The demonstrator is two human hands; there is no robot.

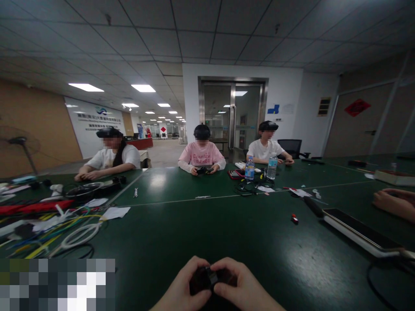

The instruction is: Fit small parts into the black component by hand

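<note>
- A small dark object (209, 278) is held at the bottom middle of the view, just above the near edge of the green worktop (194, 229).
- The left hand (184, 287) is wrapped around the object's left side. Its grip is closed on the object, with the thumb laid over the top.
- The right hand (243, 287) is closed on the object's right side in the same way, and the two thumbs are seen almost touching above it.
- What kind of object it is cannot be told, as it is mostly covered by the fingers.
- A tangle of coloured cables (58, 229) is spread over the far left of the worktop, with a white sheet of paper (115, 212) just beside it.
- A small red item (294, 219) is seen lying alone right of centre, well apart from both hands.
- A dark flat device (356, 229) with a white edge is laid at the right, near another person's hand (394, 204).
- Two water bottles (249, 168) are stood upright at the far side, where three people (201, 156) are seated.
</note>
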